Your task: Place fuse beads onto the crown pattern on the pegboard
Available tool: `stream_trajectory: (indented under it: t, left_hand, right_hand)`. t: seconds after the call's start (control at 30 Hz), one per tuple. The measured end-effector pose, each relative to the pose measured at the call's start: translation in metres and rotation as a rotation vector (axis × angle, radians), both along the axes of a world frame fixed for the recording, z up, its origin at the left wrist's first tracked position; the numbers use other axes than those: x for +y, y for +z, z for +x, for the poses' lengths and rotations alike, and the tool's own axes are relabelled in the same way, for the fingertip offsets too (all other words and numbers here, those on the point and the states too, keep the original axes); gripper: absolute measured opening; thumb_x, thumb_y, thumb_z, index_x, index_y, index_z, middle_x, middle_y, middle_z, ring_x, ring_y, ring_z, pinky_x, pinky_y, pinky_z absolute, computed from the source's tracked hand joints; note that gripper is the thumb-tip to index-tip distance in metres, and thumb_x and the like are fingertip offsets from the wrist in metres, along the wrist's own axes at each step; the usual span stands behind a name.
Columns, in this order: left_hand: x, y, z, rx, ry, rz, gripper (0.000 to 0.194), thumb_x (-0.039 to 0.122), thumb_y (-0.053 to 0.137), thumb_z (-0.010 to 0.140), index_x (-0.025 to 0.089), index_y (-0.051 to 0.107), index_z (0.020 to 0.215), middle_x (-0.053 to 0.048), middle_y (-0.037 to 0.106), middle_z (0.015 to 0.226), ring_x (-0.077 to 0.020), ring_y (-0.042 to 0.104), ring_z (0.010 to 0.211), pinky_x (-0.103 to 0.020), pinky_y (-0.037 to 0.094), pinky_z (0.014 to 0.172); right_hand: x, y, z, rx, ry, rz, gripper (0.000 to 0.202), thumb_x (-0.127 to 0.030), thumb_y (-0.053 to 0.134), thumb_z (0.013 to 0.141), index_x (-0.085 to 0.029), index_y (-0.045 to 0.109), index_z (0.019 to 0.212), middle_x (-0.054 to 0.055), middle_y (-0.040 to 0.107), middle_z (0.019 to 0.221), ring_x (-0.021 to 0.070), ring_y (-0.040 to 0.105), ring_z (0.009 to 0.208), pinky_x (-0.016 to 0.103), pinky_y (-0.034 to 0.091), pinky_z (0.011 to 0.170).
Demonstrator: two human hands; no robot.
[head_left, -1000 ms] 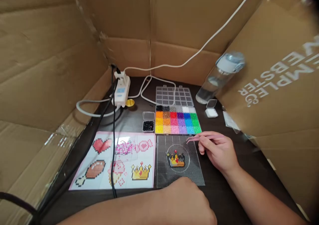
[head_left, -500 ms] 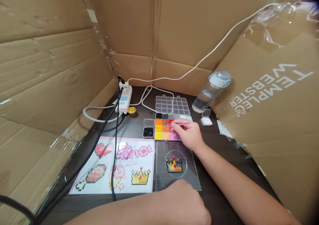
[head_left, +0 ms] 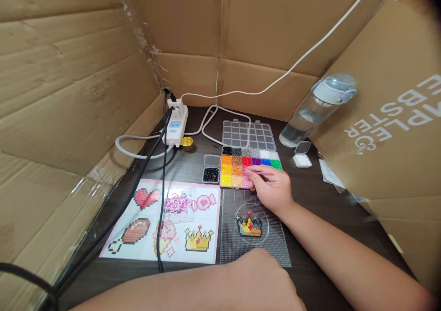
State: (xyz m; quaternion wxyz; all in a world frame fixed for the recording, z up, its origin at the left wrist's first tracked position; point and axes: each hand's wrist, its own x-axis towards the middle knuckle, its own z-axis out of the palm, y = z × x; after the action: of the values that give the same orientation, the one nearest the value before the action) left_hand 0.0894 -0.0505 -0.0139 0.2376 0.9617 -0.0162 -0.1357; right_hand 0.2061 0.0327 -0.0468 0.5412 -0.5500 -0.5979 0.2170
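Observation:
My right hand point(head_left: 274, 187) pinches pink tweezers point(head_left: 261, 172), their tip over the orange and red compartments of the open bead box point(head_left: 226, 180). Near the front edge lies my left hand point(head_left: 263, 279), back up, its fingers hidden from view. Just beyond it, a clear pegboard point(head_left: 230, 246) carries a partly filled bead crown point(head_left: 251, 224) with a black outline, yellow and orange beads and red spots. To its left, a pattern sheet point(head_left: 172, 256) shows a heart, a drumstick, a candy and a crown. Pink and white beads point(head_left: 177, 202) sit on a small clear board on the sheet.
A small box of black beads point(head_left: 210, 175) stands left of the bead box, near a gold cup point(head_left: 187, 142). Behind are a power strip point(head_left: 176, 125) and cables. A water bottle point(head_left: 310, 109) and small white box point(head_left: 302, 160) stand right. Cardboard walls surround the table.
The view has shifted, and the box and boards appear slightly further right. My right hand with the tweezers has moved down a little over the bead box, uncovering the red, purple and blue compartments.

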Motion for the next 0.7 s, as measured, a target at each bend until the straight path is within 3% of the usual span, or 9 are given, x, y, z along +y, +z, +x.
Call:
stream_trajectory:
  t: [0.43,0.7]
  left_hand:
    - [0.0009,0.0042,0.0025,0.05,-0.026,-0.009,0.012,0.032,0.054,0.087,0.029,0.064,0.093,0.005,0.061,0.07,-0.0147,0.056,0.056,-0.028,0.029,0.032]
    - [0.0004,0.0054,0.0021,-0.005,0.003,-0.004,0.022,0.041,0.048,0.091,0.031,0.066,0.1,0.004,0.065,0.072,-0.0152,0.059,0.057,-0.027,0.027,0.03]
  right_hand:
    - [0.0013,-0.0026,0.0007,-0.012,0.028,-0.058,0.014,-0.028,0.066,0.08,-0.016,0.074,0.08,0.005,0.071,0.063,0.0179,0.069,0.058,0.028,0.058,0.049]
    - [0.0012,-0.004,0.0011,-0.03,0.015,-0.061,0.016,-0.029,0.067,0.079,-0.015,0.075,0.081,0.006,0.072,0.065,0.0171,0.067,0.053,0.029,0.059,0.048]
